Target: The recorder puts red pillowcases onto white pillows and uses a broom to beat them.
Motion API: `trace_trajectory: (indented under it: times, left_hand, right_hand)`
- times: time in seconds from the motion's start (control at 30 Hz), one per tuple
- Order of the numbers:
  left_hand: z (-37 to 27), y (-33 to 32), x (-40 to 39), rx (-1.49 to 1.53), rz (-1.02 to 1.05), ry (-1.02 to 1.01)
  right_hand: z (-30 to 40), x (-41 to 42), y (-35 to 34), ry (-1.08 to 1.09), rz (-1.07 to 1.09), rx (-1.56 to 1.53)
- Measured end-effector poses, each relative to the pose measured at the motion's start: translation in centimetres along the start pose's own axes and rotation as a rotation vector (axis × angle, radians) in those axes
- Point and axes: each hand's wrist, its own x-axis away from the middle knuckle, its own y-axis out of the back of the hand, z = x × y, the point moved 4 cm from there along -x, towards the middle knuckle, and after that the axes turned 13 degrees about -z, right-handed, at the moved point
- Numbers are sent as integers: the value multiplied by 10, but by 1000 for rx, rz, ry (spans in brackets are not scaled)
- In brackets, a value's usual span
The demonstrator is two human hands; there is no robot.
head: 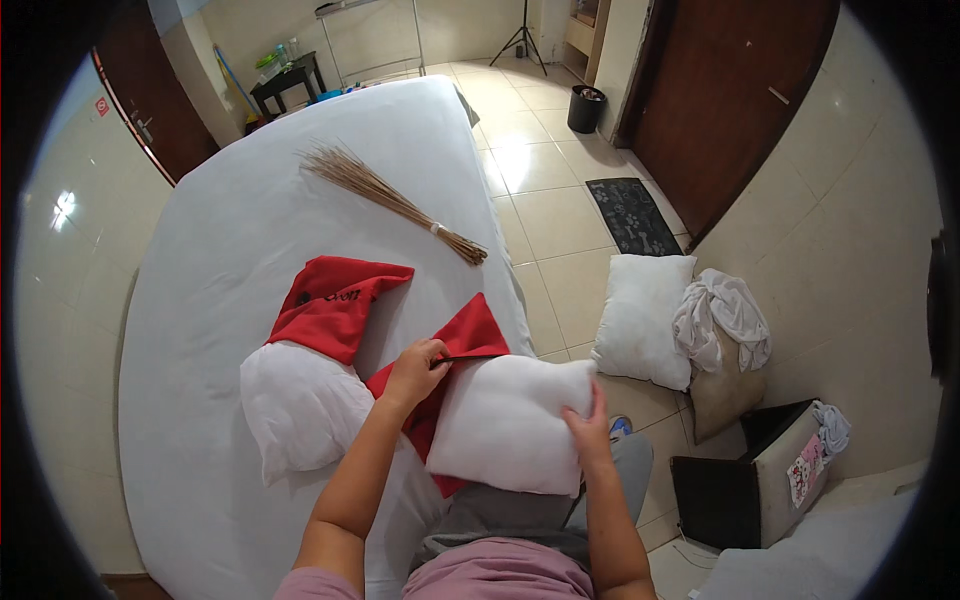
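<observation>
A white cushion [502, 427] lies partly on the lap, its left part against a red cushion cover [472, 326] that has a dark edge. My left hand [416, 367] grips the cover at that dark edge. At the cushion's right side, my right hand [589, 427] holds its edge near the upper right corner. To the left, on the bed's white sheet [217, 225], another red cover [326, 307] with dark lettering lies around the upper part of a second white cushion [300, 412]. The inside of the cover in my left hand is hidden.
A stick broom [390, 199] lies farther up the bed. On the tiled floor at right are a white pillow [645, 319], a crumpled white cloth [724, 315] over a stained pillow [724, 390], and a box-like piece [716, 502]. A dark mat [634, 217] and black bin [586, 109] stand beyond.
</observation>
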Motion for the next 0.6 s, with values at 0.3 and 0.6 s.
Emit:
trace_trajectory:
  times: [0.3, 0.6]
  left_hand:
    - [-23, -16, 27, -55, -77, -202]
    - [33, 24, 75, -484, -249, 57]
  right_hand:
    - [-22, 41, -1, -210, -565, -295]
    - [31, 93, -32, 704, -280, 768]
